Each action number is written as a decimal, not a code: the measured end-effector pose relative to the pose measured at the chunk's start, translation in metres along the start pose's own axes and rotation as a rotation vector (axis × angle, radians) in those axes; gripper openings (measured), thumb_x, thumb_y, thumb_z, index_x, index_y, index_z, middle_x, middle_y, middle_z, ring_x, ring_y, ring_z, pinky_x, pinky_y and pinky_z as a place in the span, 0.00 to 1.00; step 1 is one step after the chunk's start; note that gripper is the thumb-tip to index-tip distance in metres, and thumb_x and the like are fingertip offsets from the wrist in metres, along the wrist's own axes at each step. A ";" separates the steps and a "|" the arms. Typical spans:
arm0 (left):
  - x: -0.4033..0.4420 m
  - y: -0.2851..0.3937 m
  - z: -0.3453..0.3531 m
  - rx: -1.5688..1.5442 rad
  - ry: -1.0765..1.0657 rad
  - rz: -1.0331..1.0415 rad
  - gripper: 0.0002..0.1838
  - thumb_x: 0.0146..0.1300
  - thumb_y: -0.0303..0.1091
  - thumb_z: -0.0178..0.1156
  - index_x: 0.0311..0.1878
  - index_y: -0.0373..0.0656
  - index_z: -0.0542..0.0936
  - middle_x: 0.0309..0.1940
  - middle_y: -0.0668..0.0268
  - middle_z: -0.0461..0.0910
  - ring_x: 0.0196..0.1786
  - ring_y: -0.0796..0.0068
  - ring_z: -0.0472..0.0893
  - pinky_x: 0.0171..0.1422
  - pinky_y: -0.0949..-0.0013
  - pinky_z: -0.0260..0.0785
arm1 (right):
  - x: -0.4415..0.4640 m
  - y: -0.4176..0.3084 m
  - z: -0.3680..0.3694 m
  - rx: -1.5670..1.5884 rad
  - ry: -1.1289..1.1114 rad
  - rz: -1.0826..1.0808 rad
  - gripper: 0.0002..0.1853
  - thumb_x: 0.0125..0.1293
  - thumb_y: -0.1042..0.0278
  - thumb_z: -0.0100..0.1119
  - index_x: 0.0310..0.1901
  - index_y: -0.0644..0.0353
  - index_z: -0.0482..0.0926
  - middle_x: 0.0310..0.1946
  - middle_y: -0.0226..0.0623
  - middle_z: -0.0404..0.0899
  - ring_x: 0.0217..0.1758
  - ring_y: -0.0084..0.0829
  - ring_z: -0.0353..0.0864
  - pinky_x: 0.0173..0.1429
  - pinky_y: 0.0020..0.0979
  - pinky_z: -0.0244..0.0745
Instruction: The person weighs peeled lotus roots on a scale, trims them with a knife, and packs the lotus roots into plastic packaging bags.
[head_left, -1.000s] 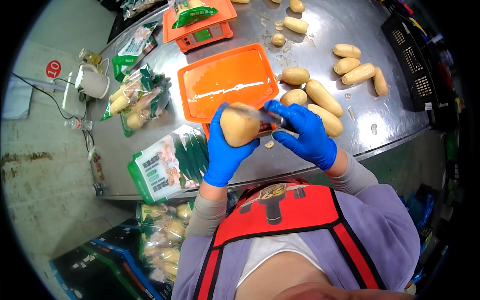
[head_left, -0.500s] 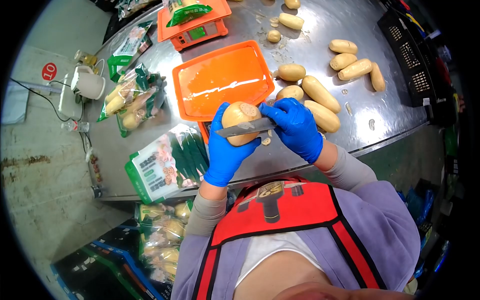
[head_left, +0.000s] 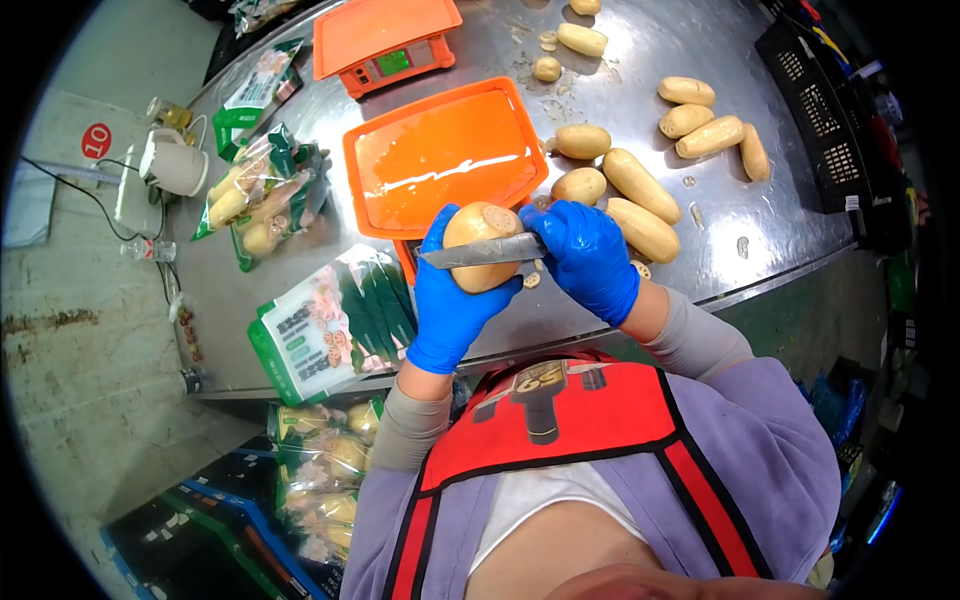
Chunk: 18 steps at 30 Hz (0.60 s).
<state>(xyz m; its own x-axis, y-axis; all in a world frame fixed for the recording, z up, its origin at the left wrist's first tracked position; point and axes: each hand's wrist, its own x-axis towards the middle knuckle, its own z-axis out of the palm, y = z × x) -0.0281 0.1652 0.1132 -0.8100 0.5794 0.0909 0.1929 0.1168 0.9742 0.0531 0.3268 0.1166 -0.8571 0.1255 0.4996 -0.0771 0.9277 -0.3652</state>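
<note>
My left hand (head_left: 450,305), in a blue glove, is wrapped round a thick lotus root piece (head_left: 470,228) whose cut end shows small holes. My right hand (head_left: 588,258), also gloved in blue, grips a knife (head_left: 485,251), its handle hidden by the fingers. The blade lies across the root piece and points left. Just beyond my hands is an orange tray (head_left: 440,160). Several pale lotus root pieces (head_left: 642,186) lie to the right of the tray, and a thin cut slice (head_left: 531,281) rests on the table between my hands.
An orange scale (head_left: 385,35) stands at the back of the metal table (head_left: 730,235). Filled bags (head_left: 262,200) and flat printed bags (head_left: 335,325) lie on the left. A black crate (head_left: 815,120) is at the right edge. More filled bags (head_left: 330,480) are below the table's front edge.
The knife has come from a blurred position beside the root piece to lie across it, with my right hand closing round its handle. The bag on the scale is gone from view.
</note>
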 end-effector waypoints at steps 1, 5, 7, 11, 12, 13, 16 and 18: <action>-0.001 0.001 0.000 0.000 -0.002 -0.001 0.47 0.37 0.25 0.74 0.64 0.37 0.61 0.54 0.58 0.71 0.57 0.66 0.73 0.61 0.63 0.68 | -0.001 0.000 0.001 -0.017 0.010 0.014 0.17 0.50 0.75 0.59 0.45 0.52 0.76 0.26 0.36 0.72 0.28 0.38 0.75 0.30 0.37 0.70; -0.010 0.018 0.003 0.036 -0.066 0.085 0.50 0.35 0.25 0.75 0.65 0.38 0.60 0.57 0.59 0.69 0.59 0.65 0.71 0.63 0.64 0.65 | -0.010 0.074 0.033 -0.066 -0.014 0.269 0.07 0.57 0.67 0.58 0.38 0.52 0.77 0.22 0.38 0.74 0.28 0.41 0.76 0.30 0.38 0.71; -0.008 0.021 0.006 0.036 -0.108 0.114 0.51 0.34 0.25 0.75 0.66 0.38 0.59 0.58 0.59 0.68 0.60 0.65 0.70 0.64 0.64 0.65 | -0.023 0.097 0.033 -0.059 -0.059 0.426 0.08 0.59 0.66 0.57 0.39 0.55 0.78 0.26 0.39 0.78 0.30 0.41 0.78 0.32 0.36 0.72; 0.004 0.015 0.007 0.023 -0.104 0.124 0.55 0.33 0.28 0.78 0.67 0.39 0.56 0.64 0.58 0.61 0.64 0.64 0.66 0.68 0.63 0.61 | -0.038 0.084 0.030 0.600 0.038 0.713 0.15 0.61 0.61 0.58 0.44 0.63 0.79 0.28 0.36 0.79 0.27 0.24 0.74 0.34 0.26 0.72; 0.006 0.009 0.008 -0.123 -0.086 0.100 0.56 0.33 0.28 0.78 0.67 0.39 0.55 0.65 0.59 0.60 0.65 0.64 0.66 0.68 0.62 0.61 | -0.039 0.074 0.025 0.784 -0.137 0.886 0.16 0.63 0.58 0.56 0.44 0.62 0.80 0.29 0.35 0.80 0.26 0.23 0.74 0.34 0.24 0.71; 0.008 0.003 0.009 -0.266 -0.071 0.074 0.57 0.32 0.27 0.78 0.68 0.40 0.54 0.66 0.59 0.59 0.65 0.65 0.65 0.69 0.62 0.60 | -0.037 0.057 0.018 0.969 -0.318 1.056 0.17 0.65 0.56 0.53 0.44 0.62 0.80 0.29 0.35 0.80 0.26 0.22 0.73 0.33 0.23 0.70; 0.018 -0.007 0.021 -0.367 -0.063 0.098 0.58 0.32 0.27 0.79 0.68 0.41 0.53 0.67 0.61 0.57 0.66 0.65 0.64 0.69 0.62 0.60 | -0.056 0.023 0.040 1.680 -0.346 1.178 0.22 0.71 0.48 0.43 0.46 0.59 0.78 0.30 0.35 0.80 0.26 0.22 0.74 0.33 0.22 0.71; 0.016 -0.003 0.027 -0.406 -0.048 0.091 0.58 0.32 0.26 0.79 0.68 0.41 0.53 0.67 0.61 0.58 0.66 0.65 0.64 0.69 0.62 0.61 | -0.058 0.017 0.043 1.803 -0.363 1.249 0.22 0.70 0.49 0.46 0.51 0.60 0.75 0.32 0.37 0.80 0.27 0.23 0.76 0.33 0.23 0.72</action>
<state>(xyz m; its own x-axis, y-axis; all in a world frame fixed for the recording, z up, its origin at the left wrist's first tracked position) -0.0265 0.1962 0.1057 -0.7708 0.6111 0.1800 0.0206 -0.2586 0.9658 0.0798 0.3201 0.0470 -0.8425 -0.0303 -0.5379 0.3558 -0.7809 -0.5134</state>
